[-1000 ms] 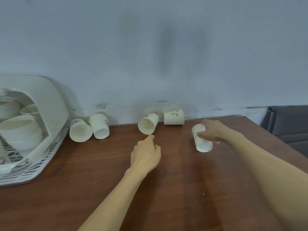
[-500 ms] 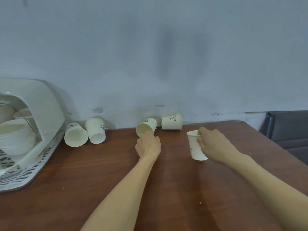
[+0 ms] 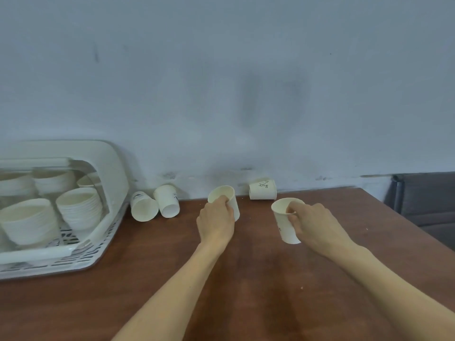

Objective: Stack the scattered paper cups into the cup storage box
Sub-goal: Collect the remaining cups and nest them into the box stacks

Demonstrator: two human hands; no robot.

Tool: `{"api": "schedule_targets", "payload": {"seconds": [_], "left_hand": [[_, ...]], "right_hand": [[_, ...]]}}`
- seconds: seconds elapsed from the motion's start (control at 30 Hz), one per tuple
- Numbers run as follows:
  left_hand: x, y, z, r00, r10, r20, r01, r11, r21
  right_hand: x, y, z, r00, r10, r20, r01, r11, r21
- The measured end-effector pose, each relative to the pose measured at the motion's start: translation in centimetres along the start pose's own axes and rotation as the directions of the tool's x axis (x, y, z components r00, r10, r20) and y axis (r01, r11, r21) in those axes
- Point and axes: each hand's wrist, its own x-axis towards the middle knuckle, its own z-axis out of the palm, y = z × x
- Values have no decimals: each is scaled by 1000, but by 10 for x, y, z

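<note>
Head view, from the left: a white storage box (image 3: 108, 190) with a slotted base sits on the brown table (image 3: 246, 279) against the wall, its open front facing the camera and stacks of cups (image 3: 78, 210) inside. Just right of it two loose cups lie on their sides near the wall, touching or nearly so: one (image 3: 143, 206) with its mouth toward the camera, the next (image 3: 167, 200) with its base toward the camera. The left hand (image 3: 216, 221) grips a cup (image 3: 225, 196), fingers curled round its wall, mouth up and tilted. Behind and to the right a printed cup (image 3: 262, 190) lies on its side by the wall. The right hand (image 3: 314, 225) pinches the rim of another cup (image 3: 285, 219), one finger inside the mouth, the cup upright and slightly tilted; whether it touches the table I cannot tell. A dark chair (image 3: 426, 200) stands past the right edge.
</note>
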Motion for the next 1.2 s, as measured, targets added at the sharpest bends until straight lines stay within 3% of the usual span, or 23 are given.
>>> {"api": "schedule_targets", "payload": {"seconds": [0.23, 0.53, 0.93, 1.2], "left_hand": [[-52, -15, -83, 1000, -4, -13, 4, 1000, -28], [-114, -33, -175, 990, -2, -140, -1, 1000, -21], [-171, -85, -254, 967, -69, -244, 78, 997, 24], [-187, -125, -290, 948, -162, -274, 173, 985, 13]], "right_hand": [[-38, -61, -24, 996, -80, -29, 82, 993, 90], [-79, -137, -54, 979, -197, -60, 205, 960, 189], [-113, -215, -59, 928, -357, -109, 373, 900, 225], [-110, -270, -45, 921, -380, -89, 389, 876, 285]]}}
